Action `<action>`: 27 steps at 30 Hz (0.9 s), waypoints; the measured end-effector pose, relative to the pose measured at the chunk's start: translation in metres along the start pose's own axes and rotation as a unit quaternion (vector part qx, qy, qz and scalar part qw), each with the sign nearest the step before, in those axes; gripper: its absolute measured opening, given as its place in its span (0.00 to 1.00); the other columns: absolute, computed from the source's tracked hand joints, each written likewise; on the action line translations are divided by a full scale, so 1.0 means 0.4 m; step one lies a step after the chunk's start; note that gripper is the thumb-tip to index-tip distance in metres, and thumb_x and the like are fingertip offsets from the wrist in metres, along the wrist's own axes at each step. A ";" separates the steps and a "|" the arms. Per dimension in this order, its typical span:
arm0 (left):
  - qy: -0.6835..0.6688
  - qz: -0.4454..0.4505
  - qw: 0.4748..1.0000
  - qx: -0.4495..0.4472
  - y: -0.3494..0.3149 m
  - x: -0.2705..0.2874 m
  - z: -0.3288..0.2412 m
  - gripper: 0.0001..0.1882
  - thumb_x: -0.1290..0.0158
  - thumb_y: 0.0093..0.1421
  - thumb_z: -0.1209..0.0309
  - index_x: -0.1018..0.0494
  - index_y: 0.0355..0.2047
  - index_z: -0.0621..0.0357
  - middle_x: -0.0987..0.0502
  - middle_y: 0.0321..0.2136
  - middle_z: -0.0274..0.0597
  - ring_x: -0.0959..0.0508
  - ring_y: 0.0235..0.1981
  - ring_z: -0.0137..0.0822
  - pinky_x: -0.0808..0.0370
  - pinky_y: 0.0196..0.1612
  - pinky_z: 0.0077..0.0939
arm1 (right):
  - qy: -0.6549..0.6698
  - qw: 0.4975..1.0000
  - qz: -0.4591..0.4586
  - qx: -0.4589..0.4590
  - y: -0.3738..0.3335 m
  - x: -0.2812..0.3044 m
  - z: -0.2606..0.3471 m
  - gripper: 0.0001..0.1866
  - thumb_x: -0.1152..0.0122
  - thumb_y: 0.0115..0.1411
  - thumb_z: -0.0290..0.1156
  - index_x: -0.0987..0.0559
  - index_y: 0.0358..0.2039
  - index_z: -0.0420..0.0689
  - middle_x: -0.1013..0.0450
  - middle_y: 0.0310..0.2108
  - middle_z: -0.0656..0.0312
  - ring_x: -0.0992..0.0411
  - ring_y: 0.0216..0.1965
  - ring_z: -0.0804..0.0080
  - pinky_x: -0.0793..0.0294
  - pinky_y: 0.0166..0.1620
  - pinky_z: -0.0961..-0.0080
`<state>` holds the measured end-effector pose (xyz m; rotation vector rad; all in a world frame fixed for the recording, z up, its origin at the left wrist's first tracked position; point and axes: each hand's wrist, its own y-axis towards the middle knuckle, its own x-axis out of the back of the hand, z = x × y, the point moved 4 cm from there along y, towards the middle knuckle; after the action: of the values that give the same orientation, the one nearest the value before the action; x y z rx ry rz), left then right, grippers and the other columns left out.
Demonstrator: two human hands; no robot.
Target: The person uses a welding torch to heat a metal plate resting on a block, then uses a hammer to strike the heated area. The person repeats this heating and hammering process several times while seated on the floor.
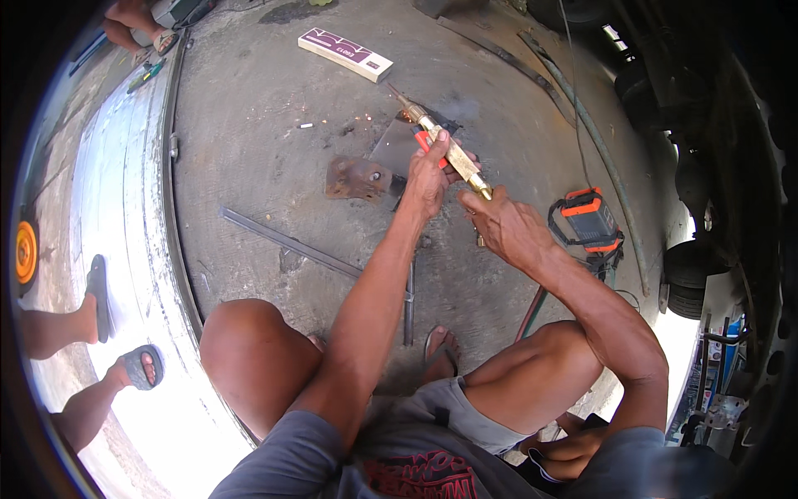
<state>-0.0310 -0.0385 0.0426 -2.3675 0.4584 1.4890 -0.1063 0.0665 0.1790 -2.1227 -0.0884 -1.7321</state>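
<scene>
Bare knees (249, 349), hands (428, 179) gripping brass torch (449, 151)

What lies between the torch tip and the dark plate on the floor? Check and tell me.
Nothing visible does. The brass cutting torch, gripped by the left hand with the right hand at its rear end, points its tip straight at the dark steel plate; small sparks show there.

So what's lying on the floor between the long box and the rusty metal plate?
In the head view, mostly bare concrete between the box and the rusty plate, apart from one small white stub, like a cigarette end, and a few dark specks.
</scene>
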 end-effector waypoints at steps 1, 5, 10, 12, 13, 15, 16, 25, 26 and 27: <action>0.023 0.014 1.000 -0.011 -0.004 -0.046 -0.010 0.25 0.48 0.74 0.48 0.27 0.49 0.60 0.18 0.37 0.52 0.14 0.40 0.48 0.16 0.49 0.46 | 0.063 0.997 -0.030 0.010 -0.030 0.012 -0.038 0.17 0.42 0.72 0.35 0.34 0.58 0.52 0.26 0.34 0.40 0.21 0.34 0.42 0.22 0.34 0.53; 0.152 0.102 0.983 0.001 -0.020 -0.169 0.023 0.21 0.48 0.76 0.54 0.26 0.46 0.64 0.17 0.38 0.49 0.13 0.41 0.41 0.14 0.47 0.40 | 0.307 0.946 -0.086 -0.062 -0.141 0.013 -0.141 0.28 0.35 0.70 0.38 0.37 0.63 0.49 0.24 0.32 0.46 0.22 0.30 0.48 0.25 0.37 0.53; 0.426 0.151 0.892 0.033 -0.093 -0.299 0.165 0.24 0.47 0.75 0.54 0.25 0.39 0.70 0.17 0.29 0.51 0.13 0.33 0.39 0.15 0.38 0.35 | 0.525 0.793 -0.078 -0.300 -0.330 -0.173 -0.234 0.33 0.27 0.64 0.35 0.33 0.65 0.45 0.25 0.27 0.61 0.25 0.25 0.68 0.27 0.28 0.66; 0.455 0.181 0.871 0.027 -0.119 -0.295 0.227 0.26 0.46 0.73 0.53 0.23 0.36 0.71 0.18 0.25 0.54 0.13 0.30 0.42 0.18 0.34 0.37 | 0.643 0.686 -0.087 -0.329 -0.378 -0.226 -0.214 0.28 0.26 0.63 0.32 0.29 0.60 0.44 0.27 0.26 0.65 0.30 0.20 0.77 0.32 0.22 0.74; 0.480 0.200 0.854 0.029 -0.123 -0.285 0.262 0.25 0.45 0.73 0.53 0.23 0.36 0.70 0.19 0.25 0.54 0.13 0.29 0.44 0.19 0.34 0.39 | 0.701 0.619 -0.112 -0.336 -0.405 -0.233 -0.190 0.26 0.25 0.62 0.31 0.27 0.56 0.43 0.29 0.25 0.66 0.33 0.18 0.81 0.35 0.20 0.78; 0.535 0.232 0.812 0.027 -0.132 -0.253 0.309 0.25 0.45 0.73 0.53 0.23 0.36 0.70 0.19 0.24 0.55 0.14 0.27 0.47 0.22 0.34 0.44 | 0.774 0.515 -0.141 -0.339 -0.413 -0.265 -0.167 0.22 0.23 0.61 0.31 0.25 0.50 0.43 0.30 0.23 0.68 0.36 0.16 0.85 0.38 0.18 0.81; 0.557 0.221 0.798 0.059 -0.140 -0.231 0.335 0.25 0.45 0.72 0.53 0.23 0.35 0.69 0.20 0.24 0.57 0.16 0.26 0.51 0.23 0.36 0.48 | 0.789 0.482 -0.148 -0.351 -0.422 -0.298 -0.173 0.21 0.23 0.61 0.32 0.25 0.48 0.44 0.31 0.23 0.69 0.37 0.16 0.85 0.37 0.18 0.81; 0.793 0.179 0.571 0.115 -0.172 -0.018 0.420 0.25 0.43 0.70 0.49 0.20 0.36 0.65 0.16 0.31 0.57 0.14 0.37 0.53 0.21 0.44 0.47 | 0.831 0.342 -0.155 -0.411 -0.429 -0.450 -0.375 0.22 0.24 0.62 0.50 0.27 0.38 0.51 0.32 0.22 0.71 0.38 0.16 0.86 0.39 0.18 0.83; 0.803 0.195 0.546 0.134 -0.188 0.009 0.438 0.24 0.43 0.69 0.49 0.19 0.38 0.63 0.16 0.33 0.58 0.15 0.39 0.56 0.21 0.46 0.49 | 0.834 0.351 -0.133 -0.405 -0.420 -0.472 -0.400 0.21 0.24 0.62 0.50 0.26 0.38 0.51 0.32 0.22 0.71 0.38 0.16 0.86 0.39 0.18 0.84; 0.812 0.210 0.522 0.153 -0.207 0.036 0.455 0.24 0.43 0.69 0.49 0.19 0.40 0.62 0.16 0.35 0.59 0.15 0.41 0.58 0.21 0.47 0.50 | 0.836 0.362 -0.111 -0.398 -0.410 -0.488 -0.430 0.21 0.25 0.63 0.50 0.26 0.39 0.51 0.32 0.22 0.71 0.38 0.16 0.87 0.40 0.18 0.85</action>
<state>-0.1371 0.1110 -0.0387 -2.5533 1.4790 -1.2562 -0.3592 0.1970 0.0626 0.6411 1.2159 -3.4268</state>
